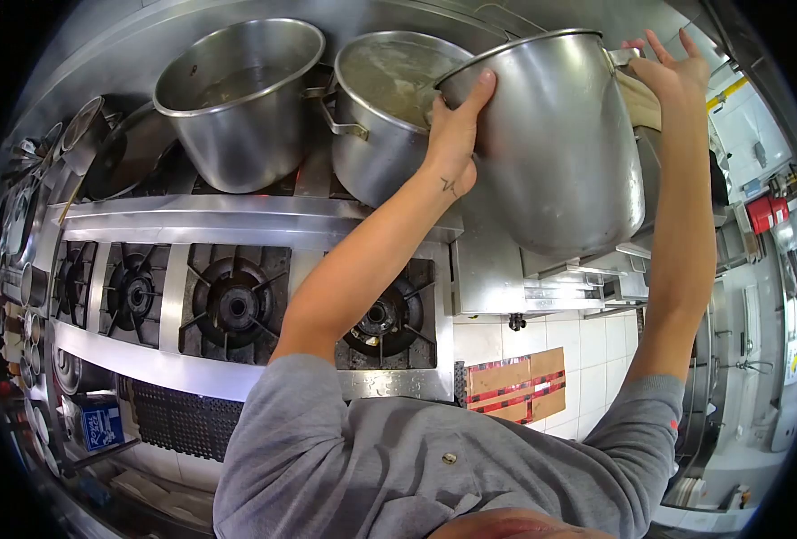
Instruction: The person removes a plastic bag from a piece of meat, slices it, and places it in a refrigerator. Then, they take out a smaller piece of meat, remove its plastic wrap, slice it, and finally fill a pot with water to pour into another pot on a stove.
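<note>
A tall steel stockpot (560, 153) is tilted, its rim leaning left over the edge of a second stockpot (376, 157) that holds cloudy liquid. My left hand (455, 135) grips the tilted pot near its rim, thumb against the outer wall and the other fingers mostly hidden. At the opposite side, my right hand (677, 72) is by the pot's side handle (626, 57), its fingers spread upward and its thumb side touching or close to the handle. The inside of the tilted pot is out of sight.
Another large stockpot (241, 135) with liquid stands on the back ledge to the left. Below are several gas burners (237, 305). A flattened cardboard piece (517, 386) lies on the tiled floor. A red container (767, 214) sits at the far right.
</note>
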